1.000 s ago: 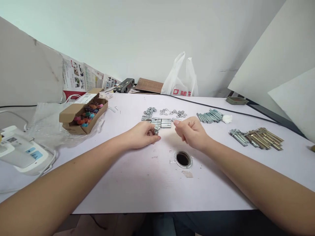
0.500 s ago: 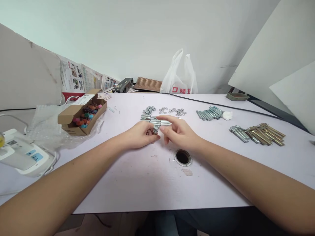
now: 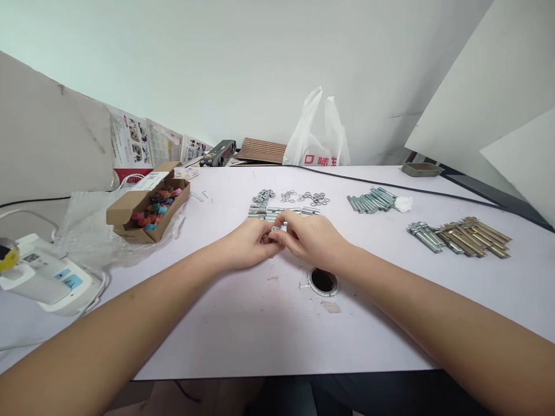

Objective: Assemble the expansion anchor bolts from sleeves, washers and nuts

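Fingers of my left hand (image 3: 249, 244) are closed around an upright metal bolt, whose shaft is mostly hidden. At its top end a silver nut (image 3: 276, 229) shows between my hands. The thumb and index finger of my right hand (image 3: 315, 238) pinch at that nut. Just behind my hands lie silver metal sleeves (image 3: 284, 211). Farther back are a cluster of nuts (image 3: 265, 195), thin ring washers (image 3: 288, 196) and flat washers (image 3: 318, 199).
To the right lie zinc-coloured threaded rods (image 3: 370, 200), silver bolts (image 3: 425, 236) and brassy bolts (image 3: 477, 236). A round hole (image 3: 323, 281) opens in the table near my right wrist. Left stand a carton (image 3: 136, 231) of coloured pieces and a white device (image 3: 65, 277).
My right hand's index finger and thumb have come down and closed on the nut at the top of the bolt. My left hand keeps its grip.
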{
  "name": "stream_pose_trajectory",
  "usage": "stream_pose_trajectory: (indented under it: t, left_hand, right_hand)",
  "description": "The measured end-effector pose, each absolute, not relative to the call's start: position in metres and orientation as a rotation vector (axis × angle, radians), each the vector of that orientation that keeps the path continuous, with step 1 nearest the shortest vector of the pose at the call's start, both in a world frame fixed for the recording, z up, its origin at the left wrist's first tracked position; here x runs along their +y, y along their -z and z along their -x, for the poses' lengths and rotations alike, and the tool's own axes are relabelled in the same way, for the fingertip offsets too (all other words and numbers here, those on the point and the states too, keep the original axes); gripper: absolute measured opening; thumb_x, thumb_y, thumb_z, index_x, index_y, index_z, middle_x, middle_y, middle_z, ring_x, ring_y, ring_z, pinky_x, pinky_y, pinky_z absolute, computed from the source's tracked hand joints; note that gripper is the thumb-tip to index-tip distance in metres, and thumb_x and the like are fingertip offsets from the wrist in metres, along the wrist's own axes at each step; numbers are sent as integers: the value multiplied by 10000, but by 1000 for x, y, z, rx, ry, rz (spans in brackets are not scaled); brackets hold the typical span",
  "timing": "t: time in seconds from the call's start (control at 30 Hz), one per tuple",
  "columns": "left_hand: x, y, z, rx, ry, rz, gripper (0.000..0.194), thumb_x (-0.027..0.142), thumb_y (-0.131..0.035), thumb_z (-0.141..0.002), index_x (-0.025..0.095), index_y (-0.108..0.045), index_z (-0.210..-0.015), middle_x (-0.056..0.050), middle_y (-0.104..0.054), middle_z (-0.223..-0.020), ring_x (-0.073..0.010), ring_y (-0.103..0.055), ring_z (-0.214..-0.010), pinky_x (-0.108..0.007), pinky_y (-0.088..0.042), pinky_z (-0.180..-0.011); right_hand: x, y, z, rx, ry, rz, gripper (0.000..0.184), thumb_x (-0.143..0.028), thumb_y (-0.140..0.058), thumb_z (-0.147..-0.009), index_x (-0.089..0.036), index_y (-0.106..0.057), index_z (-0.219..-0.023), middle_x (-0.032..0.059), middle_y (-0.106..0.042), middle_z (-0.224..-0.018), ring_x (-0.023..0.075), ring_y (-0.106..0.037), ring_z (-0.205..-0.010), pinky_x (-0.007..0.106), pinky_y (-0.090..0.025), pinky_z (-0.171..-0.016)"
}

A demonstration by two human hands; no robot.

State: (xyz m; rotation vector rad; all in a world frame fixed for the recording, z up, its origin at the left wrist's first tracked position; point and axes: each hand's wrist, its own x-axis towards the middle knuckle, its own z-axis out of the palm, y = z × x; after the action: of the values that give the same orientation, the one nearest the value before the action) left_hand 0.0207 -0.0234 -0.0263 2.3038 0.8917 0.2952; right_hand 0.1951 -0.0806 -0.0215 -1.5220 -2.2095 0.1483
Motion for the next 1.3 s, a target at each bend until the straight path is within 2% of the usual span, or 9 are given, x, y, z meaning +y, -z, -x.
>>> stream_pose_trajectory:
  t: [0.33,0.5,0.67,0.73,0.8,0.9,1.07,1.2,1.3]
  left_hand:
    - [-27,23,-23,817,-305,-2346,172,326,-529,-809,199,-611,-890,40,-552,-635,-118,-515,-593,-238,-367,-556]
    - [-26,25,-24,829,-334,-2333,234,372,-532,-810,180,-515,-678,51,-457,-574,-95,-424,-546,-237,-315,-521]
    - [-25,25,-22,855,-322,-2312,278,396,-560,-787,175,-487,-633,48,-457,-568,-91,-397,-540,-237,-281,-494]
    - [-24,25,-21,861,-300,-2270,256,410,-584,-773,173,-541,-687,39,-518,-594,-99,-444,-552,-234,-315,-500]
    - [-23,25,-20,860,-294,-2230,253,420,-595,-770,170,-578,-742,28,-565,-623,-109,-489,-570,-232,-347,-510]
    - [-22,23,-20,865,-291,-2202,249,416,-604,-767,171,-580,-732,26,-578,-614,-111,-504,-562,-228,-356,-503]
    - [-23,20,-19,826,-282,-2207,227,386,-602,-777,167,-575,-723,25,-581,-614,-104,-502,-546,-229,-336,-493]
    - [-23,20,-19,834,-274,-2155,216,381,-610,-776,166,-597,-765,28,-578,-613,-102,-506,-556,-224,-354,-497]
    - [-23,20,-19,837,-269,-2145,218,379,-611,-776,161,-615,-781,26,-581,-611,-101,-505,-551,-223,-356,-493]
  right_hand:
    - [-83,14,-212,-2540,20,1326,394,-137,-430,-848,-197,-576,-1209,18,-639,-663,153,-523,-558,260,-278,-543]
    - [-81,10,-214,-2438,25,1486,266,-329,-440,-930,-200,-632,-1060,22,-640,-634,153,-525,-545,265,-274,-547]
    - [-83,9,-214,-2371,-11,1502,513,-633,-512,-842,-183,-618,-1065,21,-637,-615,157,-522,-550,267,-277,-548]
    - [-86,11,-218,-2382,-163,1358,537,-642,-553,-811,-192,-604,-1101,-10,-607,-590,126,-480,-512,256,-272,-530]
    - [-87,12,-222,-2346,-273,1242,410,-590,-550,-837,-192,-647,-828,-36,-483,-481,90,-367,-449,256,-224,-493]
    - [-88,14,-226,-2147,-342,1197,543,-505,-466,-909,-181,-464,-473,-40,-271,-411,77,-211,-430,283,-157,-463]
    - [-88,14,-220,-2017,-795,1169,398,-535,-494,-893,-171,-650,-848,-24,-502,-508,93,-406,-466,245,-302,-475]
    - [-88,13,-218,-1736,-843,1175,671,-586,-349,-933,-175,-476,-418,-16,-337,-354,79,-317,-380,264,-278,-450]
    - [-88,13,-216,-1643,-899,1161,599,-573,-349,-943,-154,-629,-620,-6,-455,-395,97,-406,-413,258,-332,-483]
